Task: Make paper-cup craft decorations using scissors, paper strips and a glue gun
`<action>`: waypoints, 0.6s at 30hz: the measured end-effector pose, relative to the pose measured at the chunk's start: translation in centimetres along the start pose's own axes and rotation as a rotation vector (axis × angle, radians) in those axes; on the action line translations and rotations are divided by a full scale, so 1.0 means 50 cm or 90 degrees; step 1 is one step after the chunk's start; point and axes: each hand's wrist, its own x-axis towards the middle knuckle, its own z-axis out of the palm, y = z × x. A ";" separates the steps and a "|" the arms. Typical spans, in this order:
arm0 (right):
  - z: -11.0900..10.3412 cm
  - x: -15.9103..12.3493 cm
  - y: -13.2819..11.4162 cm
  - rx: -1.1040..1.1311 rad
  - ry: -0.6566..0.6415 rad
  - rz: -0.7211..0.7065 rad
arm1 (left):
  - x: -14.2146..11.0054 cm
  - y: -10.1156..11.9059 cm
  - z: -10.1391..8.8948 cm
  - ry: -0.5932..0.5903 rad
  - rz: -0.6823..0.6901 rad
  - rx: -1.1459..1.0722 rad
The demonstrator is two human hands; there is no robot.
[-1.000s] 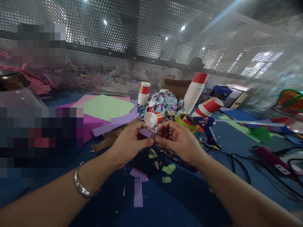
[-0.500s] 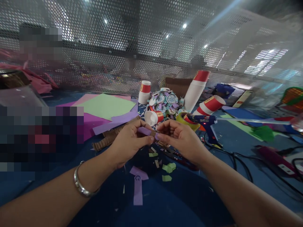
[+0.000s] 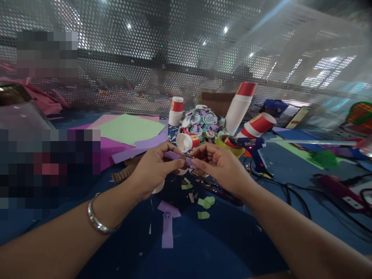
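Note:
My left hand (image 3: 157, 167), with a silver bangle (image 3: 99, 221) on its wrist, pinches a purple paper strip (image 3: 172, 155) between thumb and fingers. My right hand (image 3: 225, 166) pinches the strip's other end. A small brown piece shows at the strip between the fingertips; its kind is unclear. Just behind the fingers a red-and-white paper cup (image 3: 186, 142) lies on its side. Below my hands, purple paper pieces (image 3: 167, 230), one with a drawn face, and green paper scraps (image 3: 206, 202) lie on the blue table (image 3: 203, 252).
A blue glue gun (image 3: 255, 153) with a lit red light and a cable stands at the right by a yellow tape roll (image 3: 241, 151). Paper cup stacks (image 3: 238, 110) and a decorated cup cluster (image 3: 200, 120) stand behind. Colored sheets (image 3: 130, 130) and corrugated cardboard (image 3: 123, 174) lie left.
My hands have shifted slightly left and the strip is turned between the fingertips. A white round shape now shows below my left hand. The tabletop things look unmoved.

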 end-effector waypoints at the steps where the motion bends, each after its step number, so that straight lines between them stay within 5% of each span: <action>1: -0.001 0.000 -0.001 -0.006 0.003 0.009 | 0.001 0.001 -0.002 0.003 -0.002 -0.009; 14: -0.021 0.008 0.010 0.023 -0.013 0.009 | 0.007 0.002 -0.019 -0.023 0.021 -0.029; 18: -0.029 0.009 0.012 -0.028 0.052 -0.032 | 0.019 0.005 -0.040 -0.020 0.027 0.080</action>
